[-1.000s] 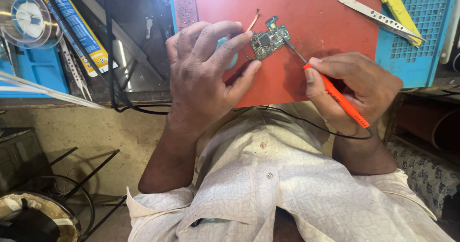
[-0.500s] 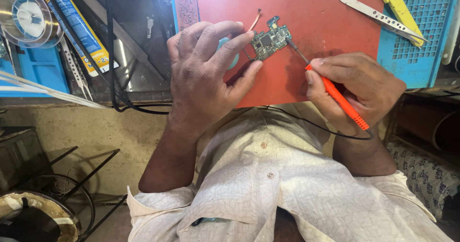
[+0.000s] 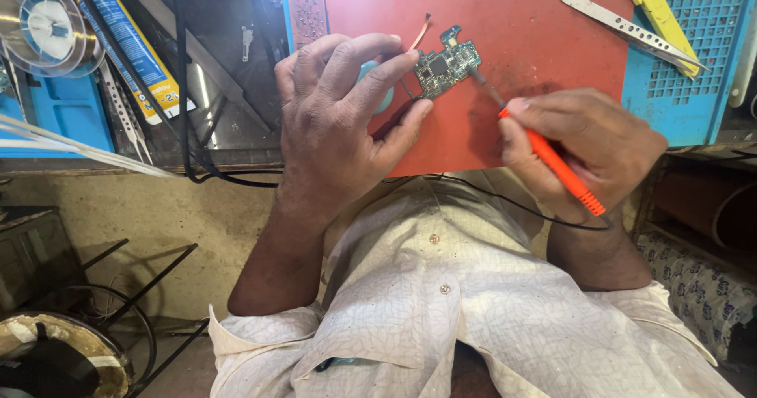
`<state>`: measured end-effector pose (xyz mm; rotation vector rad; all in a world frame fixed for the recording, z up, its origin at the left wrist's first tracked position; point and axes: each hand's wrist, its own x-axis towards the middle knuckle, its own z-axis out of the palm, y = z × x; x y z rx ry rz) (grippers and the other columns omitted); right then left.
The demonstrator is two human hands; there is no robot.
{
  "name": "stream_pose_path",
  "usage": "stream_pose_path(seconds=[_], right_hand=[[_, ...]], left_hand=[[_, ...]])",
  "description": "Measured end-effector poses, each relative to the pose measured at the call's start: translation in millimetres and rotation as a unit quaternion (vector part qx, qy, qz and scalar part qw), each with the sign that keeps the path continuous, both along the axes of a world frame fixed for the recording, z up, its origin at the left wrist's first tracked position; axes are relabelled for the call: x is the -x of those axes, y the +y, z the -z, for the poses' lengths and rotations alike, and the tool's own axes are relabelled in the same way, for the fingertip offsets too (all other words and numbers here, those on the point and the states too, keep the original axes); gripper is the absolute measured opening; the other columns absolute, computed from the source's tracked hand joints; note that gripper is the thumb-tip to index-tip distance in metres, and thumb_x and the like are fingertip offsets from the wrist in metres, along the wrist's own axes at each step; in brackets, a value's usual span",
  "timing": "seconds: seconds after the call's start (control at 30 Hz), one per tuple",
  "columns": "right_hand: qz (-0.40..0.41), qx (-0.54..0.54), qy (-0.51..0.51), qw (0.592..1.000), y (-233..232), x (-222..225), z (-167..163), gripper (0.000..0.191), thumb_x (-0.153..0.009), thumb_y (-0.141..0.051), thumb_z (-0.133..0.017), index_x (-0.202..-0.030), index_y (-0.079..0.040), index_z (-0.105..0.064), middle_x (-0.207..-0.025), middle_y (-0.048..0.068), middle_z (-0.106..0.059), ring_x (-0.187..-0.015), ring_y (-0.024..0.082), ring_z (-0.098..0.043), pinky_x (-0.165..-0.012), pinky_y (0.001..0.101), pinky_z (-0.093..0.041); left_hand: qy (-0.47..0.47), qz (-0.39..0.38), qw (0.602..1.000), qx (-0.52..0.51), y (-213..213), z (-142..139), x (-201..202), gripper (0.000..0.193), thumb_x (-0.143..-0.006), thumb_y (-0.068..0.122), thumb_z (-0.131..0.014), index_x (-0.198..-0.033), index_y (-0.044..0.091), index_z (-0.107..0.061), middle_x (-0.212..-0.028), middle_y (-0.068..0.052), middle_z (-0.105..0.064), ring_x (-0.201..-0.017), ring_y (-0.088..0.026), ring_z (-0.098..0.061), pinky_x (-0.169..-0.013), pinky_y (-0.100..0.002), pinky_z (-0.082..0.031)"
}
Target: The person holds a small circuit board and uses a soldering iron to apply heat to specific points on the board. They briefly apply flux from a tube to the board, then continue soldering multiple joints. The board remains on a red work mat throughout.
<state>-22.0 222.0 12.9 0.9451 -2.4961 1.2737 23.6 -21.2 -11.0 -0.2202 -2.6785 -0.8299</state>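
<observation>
A small green circuit board (image 3: 446,67) lies on a red work mat (image 3: 520,35). My left hand (image 3: 339,122) rests on the mat at the board's left edge, with the fingertips pressing on the board and a thin orange wire (image 3: 419,32) rising beside them. A pale blue object (image 3: 377,91) is partly hidden under those fingers. My right hand (image 3: 583,150) grips an orange-handled soldering iron (image 3: 556,165) like a pen. Its dark tip touches the right side of the board. A black cable runs from the iron across my shirt.
Metal tweezers (image 3: 627,27) and a yellow tool (image 3: 658,8) lie on a blue perforated mat (image 3: 702,67) at the upper right. A solder spool (image 3: 43,27), a blue and yellow tube (image 3: 130,47) and black cables (image 3: 181,91) sit at the upper left. Below is a dusty floor.
</observation>
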Motion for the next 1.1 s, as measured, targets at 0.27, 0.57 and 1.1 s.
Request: stream_pose_path(seconds=[0.27, 0.57, 1.1], right_hand=[[0.005, 0.003, 0.005, 1.0, -0.3, 2.7, 1.0, 0.015, -0.088, 0.003, -0.083, -0.099, 0.005, -0.073, -0.096, 0.017, -0.073, -0.085, 0.026, -0.074, -0.075, 0.0312, -0.059], [0.019, 0.013, -0.023, 0.999, 1.2, 2.6, 0.2, 0.015, -0.09, 0.002, -0.082, -0.102, 0.004, -0.073, -0.098, 0.016, -0.074, -0.084, 0.024, -0.074, -0.073, 0.0286, -0.058], [0.036, 0.015, -0.023, 0.999, -0.2, 1.4, -0.2, 0.014, -0.09, 0.004, -0.081, -0.102, 0.004, -0.073, -0.097, 0.016, -0.073, -0.082, 0.023, -0.073, -0.073, 0.029, -0.058]], left_hand=[[0.002, 0.0, 1.0, 0.004, 0.4, -0.9, 0.5, 0.039, -0.098, 0.034, -0.085, -0.131, 0.02, -0.068, -0.136, 0.005, -0.06, -0.131, -0.022, -0.051, -0.114, -0.046, -0.033], [0.0, 0.001, 1.0, 0.008, 0.7, -1.7, 1.0, 0.04, -0.098, 0.034, -0.086, -0.131, 0.02, -0.068, -0.134, 0.005, -0.061, -0.13, -0.022, -0.052, -0.114, -0.046, -0.034], [-0.003, 0.001, 1.0, 0.005, 1.4, -3.8, 1.7, 0.04, -0.098, 0.033, -0.085, -0.131, 0.019, -0.068, -0.134, 0.004, -0.061, -0.13, -0.022, -0.052, -0.113, -0.046, -0.034]])
